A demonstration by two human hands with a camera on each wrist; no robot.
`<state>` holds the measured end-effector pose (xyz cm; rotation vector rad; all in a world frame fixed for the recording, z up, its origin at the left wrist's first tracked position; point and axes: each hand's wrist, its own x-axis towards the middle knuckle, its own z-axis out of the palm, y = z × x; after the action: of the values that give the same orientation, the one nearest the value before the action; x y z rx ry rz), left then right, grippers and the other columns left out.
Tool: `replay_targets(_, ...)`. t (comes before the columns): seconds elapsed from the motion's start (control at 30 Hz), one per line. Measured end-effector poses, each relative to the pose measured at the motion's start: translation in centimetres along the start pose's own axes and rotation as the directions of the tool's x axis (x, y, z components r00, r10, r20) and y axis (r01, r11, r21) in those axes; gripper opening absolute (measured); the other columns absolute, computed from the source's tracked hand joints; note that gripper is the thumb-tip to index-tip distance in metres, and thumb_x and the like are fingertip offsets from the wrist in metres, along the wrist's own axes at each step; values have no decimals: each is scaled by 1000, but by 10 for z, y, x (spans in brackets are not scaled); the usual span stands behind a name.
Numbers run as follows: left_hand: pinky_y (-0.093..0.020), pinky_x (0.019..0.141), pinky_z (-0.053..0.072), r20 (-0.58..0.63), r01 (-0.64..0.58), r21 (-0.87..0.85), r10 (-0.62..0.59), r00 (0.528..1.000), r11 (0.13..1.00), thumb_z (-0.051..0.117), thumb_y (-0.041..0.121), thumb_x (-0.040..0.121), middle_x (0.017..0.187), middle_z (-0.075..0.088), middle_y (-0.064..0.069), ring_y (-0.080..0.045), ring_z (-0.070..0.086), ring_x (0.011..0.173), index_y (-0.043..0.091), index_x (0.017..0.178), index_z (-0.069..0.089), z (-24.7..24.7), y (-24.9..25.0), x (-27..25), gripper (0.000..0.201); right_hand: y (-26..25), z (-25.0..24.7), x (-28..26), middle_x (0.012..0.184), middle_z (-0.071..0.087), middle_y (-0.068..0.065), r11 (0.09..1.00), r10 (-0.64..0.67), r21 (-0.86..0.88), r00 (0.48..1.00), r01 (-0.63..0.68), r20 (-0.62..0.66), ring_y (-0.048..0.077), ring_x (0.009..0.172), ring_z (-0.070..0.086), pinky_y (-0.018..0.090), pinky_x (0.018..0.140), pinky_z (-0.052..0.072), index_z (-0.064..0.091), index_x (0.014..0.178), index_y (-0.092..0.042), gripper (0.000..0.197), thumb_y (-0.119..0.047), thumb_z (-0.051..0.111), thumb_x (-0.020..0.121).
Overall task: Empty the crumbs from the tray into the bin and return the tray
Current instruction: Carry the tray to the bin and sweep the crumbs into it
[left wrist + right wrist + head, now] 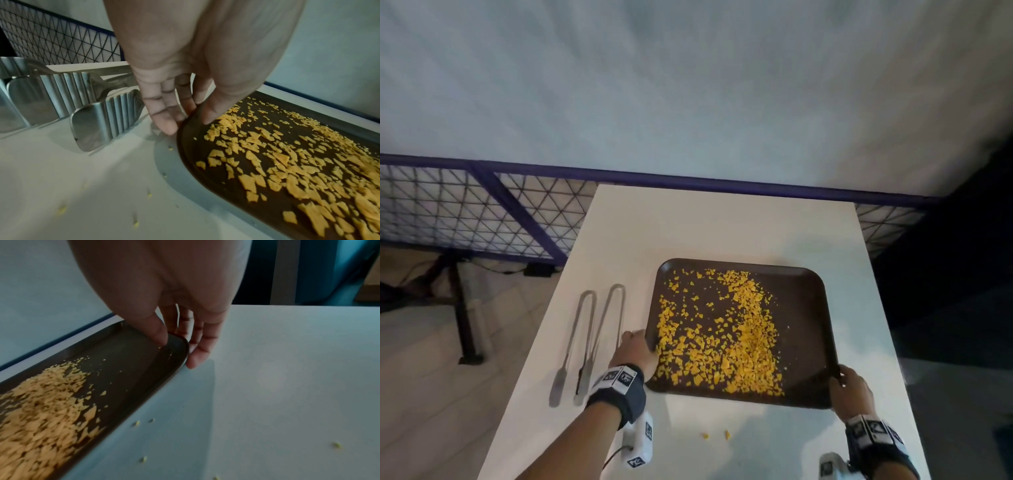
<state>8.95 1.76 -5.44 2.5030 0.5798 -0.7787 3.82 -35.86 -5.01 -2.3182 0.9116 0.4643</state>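
Note:
A dark brown square tray (pixel 804 308) lies on the white table (pixel 722 222), strewn with yellow crumbs (pixel 739 335). My left hand (pixel 635 349) pinches the tray's left rim (pixel 185 126), thumb on the inside, fingers (pixel 164 120) outside against the edge. My right hand (pixel 849 387) pinches the near right corner of the tray (pixel 180 344), thumb inside the rim, fingers (pixel 197 353) down the outside. In the wrist views the crumbs (pixel 287 162) (pixel 41 410) lie heaped toward the tray's near side. No bin is in view.
Two metal tongs (pixel 592 342) (pixel 98 120) lie side by side on the table just left of the tray. A few loose crumbs (pixel 715 435) (pixel 141 423) sit on the table near its front. A blue-framed mesh fence (pixel 482 212) stands behind the table.

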Motion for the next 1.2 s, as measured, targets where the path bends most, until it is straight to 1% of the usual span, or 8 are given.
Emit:
replay_targets(0.17, -43, 89, 51, 29, -30, -18, 30, 999, 999, 60, 41, 77, 111, 63, 4, -21, 63, 99, 30, 123, 56, 0, -9, 8, 48, -3, -8, -5, 119, 64, 20, 998, 56, -9, 998, -56, -3, 38, 108, 58, 37, 92, 44, 57, 122, -6, 37, -1, 48, 87)
replay_targets(0.3, -40, 88, 50, -10, -60, -67, 59, 998, 996, 64, 36, 81, 111, 62, 5, -20, 63, 101, 28, 120, 56, -2, -16, -8, 41, 1, -20, -21, 117, 65, 21, 999, 7, 45, 1000, -6, -17, 39, 107, 58, 42, 94, 43, 57, 119, -5, 34, 0, 49, 86)
replay_targets(0.4, -38, 86, 52, -78, -131, -166, 119, 990, 977, 67, 38, 85, 103, 62, 8, -14, 63, 96, 29, 108, 57, -10, -21, -30, 27, 5, -34, -39, 117, 63, 20, 991, -38, 127, 999, 41, -31, 38, 103, 58, 38, 84, 43, 55, 120, -6, 35, 1, 49, 86)
replay_targets(0.5, -29, 76, 50, -151, -199, -259, 164, 975, 945, 67, 36, 89, 103, 63, 10, -8, 61, 91, 30, 106, 57, -18, -29, -60, 21, 13, -47, -57, 110, 66, 20, 975, -81, 204, 994, 94, -68, 31, 87, 54, 34, 72, 39, 56, 115, -10, 31, -3, 50, 86)
replay_targets(0.6, -36, 81, 54, -244, -260, -277, 195, 950, 925, 62, 26, 92, 103, 64, 11, -10, 62, 92, 37, 101, 58, -23, -39, -96, 15, 24, -61, -77, 100, 66, 14, 953, -135, 256, 984, 162, -119, 29, 85, 55, 34, 70, 38, 57, 110, -16, 23, -12, 52, 88)
replay_targets(0.7, -39, 82, 53, -297, -288, -300, 198, 934, 909, 56, 9, 93, 104, 61, 8, -12, 62, 94, 38, 94, 56, -25, -47, -138, 30, 39, -74, -96, 95, 67, 11, 926, -229, 267, 959, 268, -169, 30, 85, 59, 36, 71, 43, 60, 105, -18, 18, -24, 49, 92)
replay_targets(0.9, -36, 82, 53, -377, -336, -371, 191, 906, 866, 54, 10, 97, 108, 63, 6, -13, 64, 94, 35, 113, 55, -11, -72, -225, 30, 75, -91, -140, 72, 63, 11, 875, -377, 222, 893, 430, -246, 34, 73, 57, 43, 69, 46, 57, 73, -17, 27, -29, 46, 94)
replay_targets(1.2, -39, 86, 50, -479, -303, -431, 69, 875, 850, 59, 9, 94, 109, 60, 1, -20, 61, 95, 32, 110, 57, 33, -130, -327, 28, 134, -87, -220, 76, 63, 14, 874, -426, 178, 890, 451, -160, 37, 77, 55, 42, 71, 44, 59, 79, -11, 25, -23, 44, 94)
